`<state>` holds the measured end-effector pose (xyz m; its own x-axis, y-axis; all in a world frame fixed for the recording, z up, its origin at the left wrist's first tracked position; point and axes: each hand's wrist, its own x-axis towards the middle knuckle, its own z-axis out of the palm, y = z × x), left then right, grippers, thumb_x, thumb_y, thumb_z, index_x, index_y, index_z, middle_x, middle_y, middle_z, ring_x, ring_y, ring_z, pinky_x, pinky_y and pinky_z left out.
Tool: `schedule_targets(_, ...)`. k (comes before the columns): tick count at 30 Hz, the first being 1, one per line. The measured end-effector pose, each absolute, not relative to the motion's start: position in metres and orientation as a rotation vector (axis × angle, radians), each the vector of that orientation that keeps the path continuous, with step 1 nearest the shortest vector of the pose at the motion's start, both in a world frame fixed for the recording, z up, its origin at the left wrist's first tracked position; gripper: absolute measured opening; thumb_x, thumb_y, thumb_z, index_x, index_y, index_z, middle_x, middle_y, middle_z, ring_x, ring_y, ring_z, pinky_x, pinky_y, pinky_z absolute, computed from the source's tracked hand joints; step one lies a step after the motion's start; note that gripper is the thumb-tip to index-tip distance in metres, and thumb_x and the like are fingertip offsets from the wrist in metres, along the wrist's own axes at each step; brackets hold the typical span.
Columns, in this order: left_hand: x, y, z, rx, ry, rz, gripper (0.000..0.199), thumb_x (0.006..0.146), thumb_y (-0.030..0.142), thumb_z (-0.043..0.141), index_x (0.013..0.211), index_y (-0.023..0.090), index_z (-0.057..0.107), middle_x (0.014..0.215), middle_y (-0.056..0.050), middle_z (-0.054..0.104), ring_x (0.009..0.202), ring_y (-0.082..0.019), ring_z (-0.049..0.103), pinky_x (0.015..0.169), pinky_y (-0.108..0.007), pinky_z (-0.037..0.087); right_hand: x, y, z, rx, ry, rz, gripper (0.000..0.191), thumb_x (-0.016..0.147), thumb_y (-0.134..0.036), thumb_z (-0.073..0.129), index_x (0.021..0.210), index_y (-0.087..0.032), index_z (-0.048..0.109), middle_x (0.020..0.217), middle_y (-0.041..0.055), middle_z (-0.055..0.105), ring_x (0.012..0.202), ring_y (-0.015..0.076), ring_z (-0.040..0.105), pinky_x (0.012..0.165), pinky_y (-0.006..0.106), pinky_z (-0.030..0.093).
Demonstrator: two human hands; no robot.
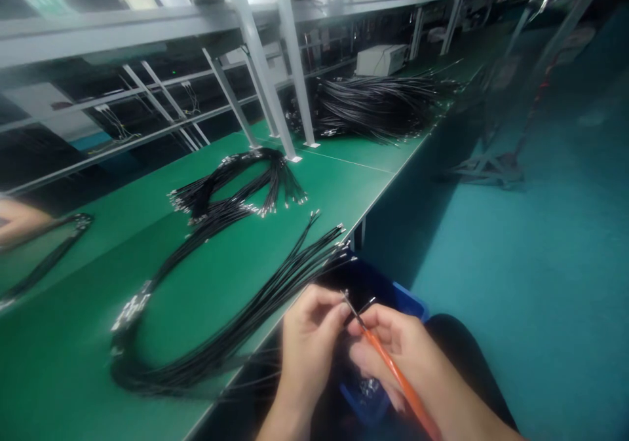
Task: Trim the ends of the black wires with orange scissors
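Near the lower middle, my left hand (314,336) pinches something small at the tip of an orange-handled tool (393,365); the small piece is too blurred to name. The fingers of my right hand (393,343) are closed around the tool, whose thin metal shaft points up and left to my left fingertips. Beside my left hand, a long bundle of black cables (206,356) with silver ends curves across the green table (196,297). Below my hands is a blue bin (410,301) with small metal pieces in its lower part.
Another looped cable bundle (236,195) lies farther back, and a large cable pile (378,107) is beyond the shelf posts (295,61). A person's arm (22,221) is at the left edge by more cables (54,257). A white box (381,59) stands behind.
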<state>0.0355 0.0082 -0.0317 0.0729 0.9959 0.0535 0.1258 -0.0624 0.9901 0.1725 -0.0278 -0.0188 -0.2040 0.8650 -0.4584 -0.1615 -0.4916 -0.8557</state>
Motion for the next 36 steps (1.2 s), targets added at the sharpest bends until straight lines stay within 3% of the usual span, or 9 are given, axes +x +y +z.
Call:
schedule_targets(12, 0.037, 0.008, -0.034, 1.48, 1.257, 1.14, 0.004, 0.077, 0.019, 0.066, 0.073, 0.019, 0.064, 0.071, 0.002, 0.062, 0.067, -0.013, 0.059, 0.063, -0.022, 0.046, 0.169, -0.024, -0.017, -1.467, -0.905, 1.762, 0.013, 0.074, -0.023, 0.064, 0.082, -0.017, 0.055, 0.056, -0.0048, 0.059, 0.027, 0.0032, 0.038, 0.029, 0.018, 0.027)
schedule_targets(20, 0.042, 0.01, -0.046, 1.644, 1.379, 1.082, 0.004, 0.08, 0.02, 0.06, 0.077, 0.019, 0.063, 0.073, 0.0, 0.063, 0.068, -0.015, 0.06, 0.063, -0.024, 0.046, 0.178, -0.033, -0.031, -1.407, -1.07, 1.546, 0.018, 0.067, -0.022, 0.069, 0.082, -0.02, 0.061, 0.07, -0.0001, 0.067, 0.065, 0.0172, 0.063, 0.057, 0.025, 0.048)
schedule_targets(24, 0.044, 0.008, -0.054, 2.041, 1.277, 0.675, 0.012, 0.078, 0.014, 0.058, 0.08, 0.023, 0.065, 0.076, 0.001, 0.065, 0.071, -0.016, 0.061, 0.063, -0.025, 0.045, 0.186, -0.031, -0.032, -1.457, -1.029, 1.298, 0.028, 0.066, -0.033, 0.069, 0.089, -0.021, 0.06, 0.074, 0.0023, 0.068, 0.071, 0.0207, 0.066, 0.062, 0.028, 0.053)
schedule_targets(31, -0.01, 0.027, -0.057, 2.306, 2.212, 0.42, 0.011, 0.085, 0.02, 0.052, 0.087, 0.019, 0.063, 0.091, -0.007, 0.063, 0.088, -0.024, 0.057, 0.074, -0.033, 0.042, 0.181, -0.016, -0.037, -1.526, -1.237, 1.153, 0.028, 0.074, -0.038, 0.065, 0.097, -0.024, 0.058, 0.084, 0.0043, 0.07, 0.079, 0.0226, 0.066, 0.067, 0.031, 0.053)
schedule_targets(36, -0.03, 0.039, -0.052, 2.316, 2.214, 0.372, 0.009, 0.084, 0.02, 0.053, 0.079, 0.022, 0.06, 0.083, -0.004, 0.065, 0.081, -0.022, 0.058, 0.07, -0.031, 0.04, 0.168, -0.001, -0.059, -1.566, -1.353, 1.278, 0.024, 0.073, -0.037, 0.066, 0.092, -0.022, 0.059, 0.078, 0.0027, 0.068, 0.074, 0.0228, 0.065, 0.069, 0.034, 0.049)
